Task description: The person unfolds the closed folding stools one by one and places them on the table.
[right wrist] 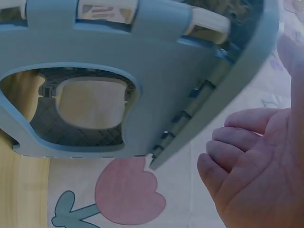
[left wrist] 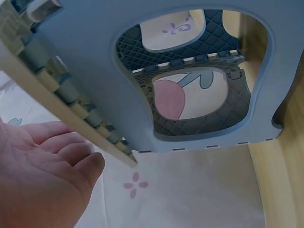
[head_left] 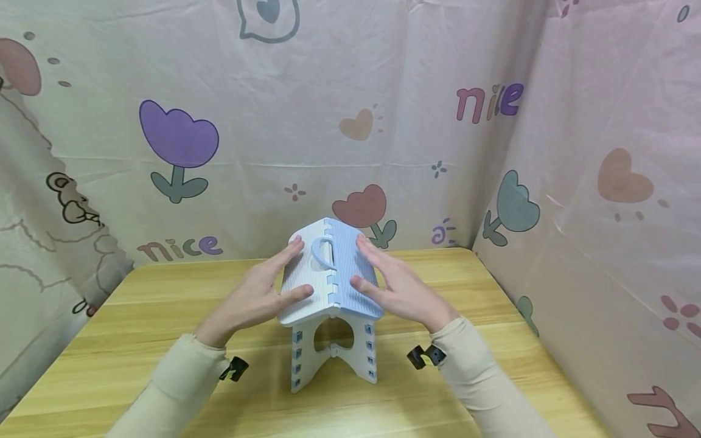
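Note:
A white and light blue plastic folding step stool (head_left: 335,298) stands on the table, partly unfolded. Its hinged top peaks like a roof, with a curved blue handle (head_left: 317,254) near the ridge. My left hand (head_left: 258,296) lies along the white half of the top, fingers extended. On the blue half, my right hand (head_left: 398,285) is spread the same way, fingertips at the panel. From the left wrist view, the palm of that hand (left wrist: 52,173) shows beside the panel's edge. The right wrist view shows the stool's underside (right wrist: 166,61) and cut-out legs, with relaxed right fingers alongside.
The wooden table (head_left: 164,316) extends on both sides of the stool. A patterned cloth (head_left: 263,109) with flowers, hearts and lettering hangs behind it and along the sides. A small black device (head_left: 234,368) is strapped at each wrist.

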Motion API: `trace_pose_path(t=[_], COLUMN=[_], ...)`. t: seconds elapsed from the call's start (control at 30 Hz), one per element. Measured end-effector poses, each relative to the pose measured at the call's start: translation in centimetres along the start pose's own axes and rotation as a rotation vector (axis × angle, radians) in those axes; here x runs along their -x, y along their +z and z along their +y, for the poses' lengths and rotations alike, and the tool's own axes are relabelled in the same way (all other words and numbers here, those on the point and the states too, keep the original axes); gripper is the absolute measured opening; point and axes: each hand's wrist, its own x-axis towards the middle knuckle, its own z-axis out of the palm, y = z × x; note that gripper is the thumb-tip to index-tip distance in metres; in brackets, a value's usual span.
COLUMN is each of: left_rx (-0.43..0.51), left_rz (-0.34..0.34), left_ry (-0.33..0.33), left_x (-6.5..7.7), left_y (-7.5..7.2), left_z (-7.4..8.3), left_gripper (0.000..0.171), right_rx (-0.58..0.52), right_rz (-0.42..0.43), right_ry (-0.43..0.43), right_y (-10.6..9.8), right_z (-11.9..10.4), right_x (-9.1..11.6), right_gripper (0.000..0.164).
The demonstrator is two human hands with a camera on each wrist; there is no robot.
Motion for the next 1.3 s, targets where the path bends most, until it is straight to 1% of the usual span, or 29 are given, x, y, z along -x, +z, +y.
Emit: trace_pose_path(t=[0.13, 0.23, 0.37, 0.7, 0.9, 1.0, 1.17, 1.3], left_rx=[0.012, 0.009, 0.003, 0.013, 0.014, 0.006, 0.000, -0.002], left_rz=[-0.019, -0.024, -0.020, -0.009, -0.004, -0.002, -0.022, -0.031], left_ry=[0.008, 0.018, 0.029, 0.035, 0.040, 0.038, 0.030, 0.030], left_x=[-0.3, -0.4, -0.5, -0.3, -0.4, -0.5, -0.7, -0.7], left_y=[0.4, 0.4, 0.4, 0.2, -0.1, -0.2, -0.1, -0.1], left_z=[-0.2, -0.3, -0.4, -0.6, -0.8, -0.7, -0.5, -0.6], left_gripper=[0.095, 0.097, 0.097, 0.094, 0.093, 0.093, 0.094, 0.095], right_rx=[0.012, 0.016, 0.026, 0.031, 0.011, -0.005, -0.008, -0.010], right_rz=[-0.045, -0.060, -0.066, -0.060, -0.051, -0.051, -0.049, -0.066], right_ry=[0.016, 0.027, 0.026, 0.000, 0.000, 0.013, 0.045, 0.054], right_y=[0.6, 0.8, 1.0, 1.4, 1.8, 1.8, 1.7, 1.5], right_z=[0.1, 0.1, 0.2, 0.3, 0.3, 0.3, 0.5, 0.4], right_x=[-0.5, -0.6, -0.5, -0.5, -0.6, -0.7, -0.6, -0.5], right_gripper=[0.086, 0.080, 0.077, 0.075, 0.075, 0.075, 0.074, 0.075])
